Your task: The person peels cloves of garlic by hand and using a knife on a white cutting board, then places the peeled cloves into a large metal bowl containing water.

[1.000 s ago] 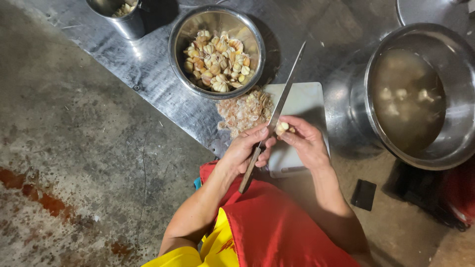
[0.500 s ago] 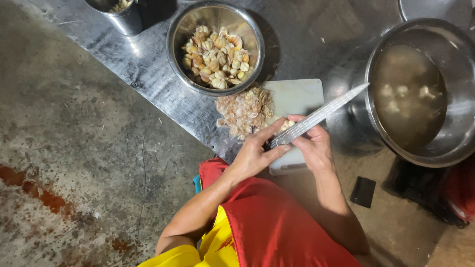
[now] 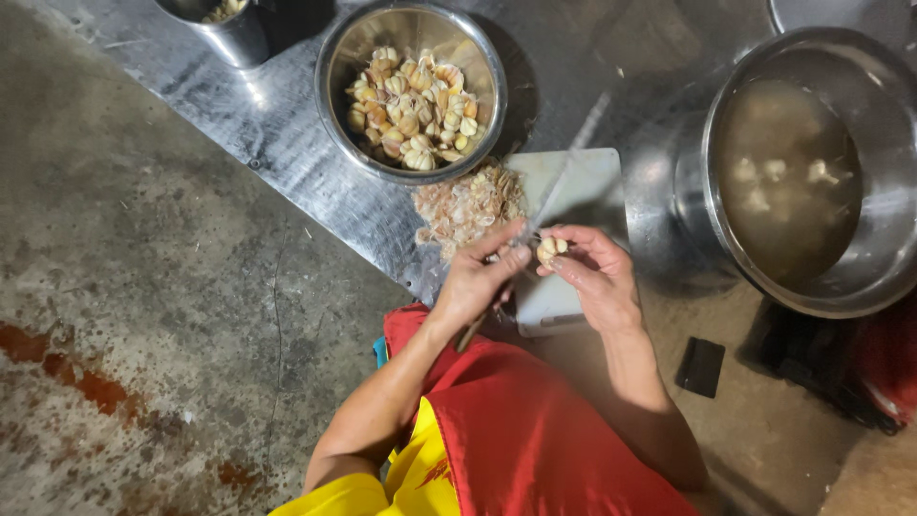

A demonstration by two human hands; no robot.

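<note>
Steel bowl [image 3: 334,57] far left remains garlic-full; my left hand [image 3: 478,282] grips the knife [image 3: 564,182], right hand [image 3: 597,277] pinches one bulb [image 3: 549,248] (peels [image 3: 468,203] piled).

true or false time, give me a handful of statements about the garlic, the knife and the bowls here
1. The right hand holds a garlic bulb. True.
2. The left hand has a grip on a knife. True.
3. The bowl of garlic bulbs is empty. False: it is heaped with unpeeled bulbs.
4. The big pot on the right holds cloudy water with pale pieces floating in it. True.
5. The pile of garlic skins lies inside the big pot. False: it lies beside the white cutting board, below the bowl.
</note>
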